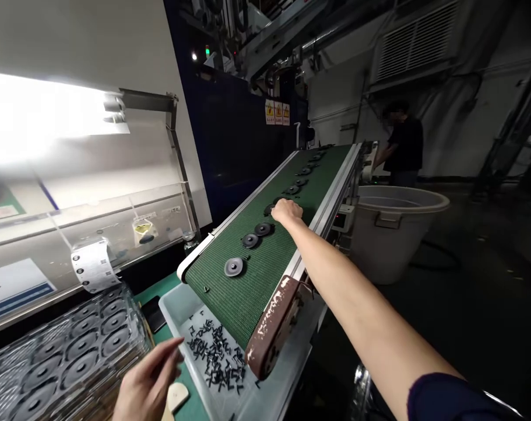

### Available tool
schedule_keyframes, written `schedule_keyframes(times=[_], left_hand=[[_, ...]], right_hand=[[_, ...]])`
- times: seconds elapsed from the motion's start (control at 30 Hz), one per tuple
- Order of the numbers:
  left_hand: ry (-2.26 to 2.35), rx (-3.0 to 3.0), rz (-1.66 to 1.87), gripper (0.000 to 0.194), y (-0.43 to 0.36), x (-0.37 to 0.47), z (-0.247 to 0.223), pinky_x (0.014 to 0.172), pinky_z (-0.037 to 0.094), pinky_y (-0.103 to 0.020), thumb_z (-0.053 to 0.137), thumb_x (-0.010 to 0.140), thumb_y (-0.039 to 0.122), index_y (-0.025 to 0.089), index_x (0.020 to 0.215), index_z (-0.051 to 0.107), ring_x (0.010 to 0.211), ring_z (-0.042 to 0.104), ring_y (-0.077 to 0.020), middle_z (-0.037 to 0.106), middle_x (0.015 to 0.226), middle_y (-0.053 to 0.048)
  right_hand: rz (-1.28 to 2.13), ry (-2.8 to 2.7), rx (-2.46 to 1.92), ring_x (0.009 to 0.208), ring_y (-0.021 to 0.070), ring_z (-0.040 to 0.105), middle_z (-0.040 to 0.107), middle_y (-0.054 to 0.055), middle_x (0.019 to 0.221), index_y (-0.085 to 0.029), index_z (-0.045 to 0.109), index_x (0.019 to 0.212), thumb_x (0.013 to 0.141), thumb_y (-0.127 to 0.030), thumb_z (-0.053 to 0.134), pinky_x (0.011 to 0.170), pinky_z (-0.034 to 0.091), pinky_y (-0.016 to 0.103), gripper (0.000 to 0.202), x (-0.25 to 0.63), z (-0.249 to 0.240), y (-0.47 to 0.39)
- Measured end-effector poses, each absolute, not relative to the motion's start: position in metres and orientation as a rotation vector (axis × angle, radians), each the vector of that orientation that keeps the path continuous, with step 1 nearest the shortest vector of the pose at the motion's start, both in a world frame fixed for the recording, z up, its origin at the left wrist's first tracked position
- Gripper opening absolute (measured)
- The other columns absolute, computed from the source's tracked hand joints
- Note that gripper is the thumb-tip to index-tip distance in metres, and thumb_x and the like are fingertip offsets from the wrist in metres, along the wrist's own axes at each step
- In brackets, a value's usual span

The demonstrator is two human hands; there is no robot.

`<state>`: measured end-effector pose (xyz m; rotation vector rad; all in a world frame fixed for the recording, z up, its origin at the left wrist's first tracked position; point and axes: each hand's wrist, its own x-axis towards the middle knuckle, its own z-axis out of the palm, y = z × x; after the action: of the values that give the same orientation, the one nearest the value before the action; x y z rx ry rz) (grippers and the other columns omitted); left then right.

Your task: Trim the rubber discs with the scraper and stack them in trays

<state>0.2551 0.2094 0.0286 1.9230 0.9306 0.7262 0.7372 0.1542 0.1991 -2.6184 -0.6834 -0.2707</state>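
Note:
My right hand (pixel 287 211) reaches far up the green conveyor belt (pixel 265 275). Its fingers are curled down at a black plastic disc (pixel 269 209), which shows partly beside the fingertips. Nearer on the belt lie several more discs, among them a dark pair and a greyer disc (pixel 234 267) with a central knob. My left hand (pixel 147 380) is held low at the left edge of a pale plastic bin (pixel 171 301), fingers apart and nothing visible in them. Many small black plastic offcuts (pixel 217 356) lie in that bin, under the belt's lower end.
Clear trays (pixel 81 351) of black discs are stacked at the left, by a roll of labels (pixel 92 263). A phone (pixel 154 314) lies on the green table. A large grey tub (pixel 379 234) stands right of the conveyor; a person (pixel 403 143) is behind it.

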Motion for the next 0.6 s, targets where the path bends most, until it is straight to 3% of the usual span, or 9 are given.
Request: schedule_keyframes(times=[0.1,0.17,0.23,0.43,0.6], left_hand=[[0.865,2.303,0.722,0.053,0.227,0.33,0.083,0.073,0.061,-0.034,0.051,0.091,0.058,0.022,0.122,0.075,0.081,0.076,-0.025,0.08,0.093,-0.007],[0.929,2.352,0.731,0.043,0.239,0.38,0.103,0.074,0.057,-0.034,0.057,0.09,0.043,0.02,0.121,0.075,0.074,0.073,-0.0235,0.079,0.087,-0.006],[1.004,2.376,0.751,0.037,0.249,0.426,0.112,0.08,0.055,-0.036,0.059,0.092,0.035,0.018,0.121,0.075,0.079,0.073,-0.0248,0.078,0.086,-0.008],[1.093,2.397,0.828,0.039,0.252,0.514,0.12,0.097,0.055,-0.05,0.063,0.099,0.049,0.016,0.121,0.069,0.103,0.07,-0.0254,0.073,0.109,-0.01],[1.016,2.38,0.822,0.035,0.245,0.545,0.131,0.093,0.057,-0.047,0.064,0.1,0.046,0.016,0.117,0.068,0.102,0.069,-0.024,0.071,0.112,-0.009]], right_hand=[[-0.318,-0.758,-2.572,0.112,0.0243,0.068,0.069,0.012,0.125,-0.014,0.067,0.124,0.103,-0.043,0.065,0.098,0.057,0.046,0.036,0.731,0.189,0.156],[-0.36,-0.826,-2.535,0.113,0.0252,0.068,0.068,0.013,0.125,-0.013,0.066,0.127,0.103,-0.045,0.063,0.1,0.056,0.047,0.039,0.724,0.182,0.156],[-0.392,-0.891,-2.496,0.114,0.0261,0.068,0.069,0.013,0.125,-0.012,0.064,0.13,0.104,-0.046,0.062,0.102,0.054,0.048,0.043,0.717,0.177,0.157],[-0.429,-1.07,-2.408,0.108,0.0243,0.069,0.07,0.011,0.12,-0.015,0.063,0.131,0.105,-0.048,0.058,0.099,0.055,0.047,0.042,0.709,0.178,0.161],[-0.431,-1.145,-2.361,0.105,0.0232,0.07,0.071,0.01,0.118,-0.016,0.062,0.132,0.107,-0.048,0.055,0.096,0.057,0.046,0.042,0.706,0.176,0.163]])
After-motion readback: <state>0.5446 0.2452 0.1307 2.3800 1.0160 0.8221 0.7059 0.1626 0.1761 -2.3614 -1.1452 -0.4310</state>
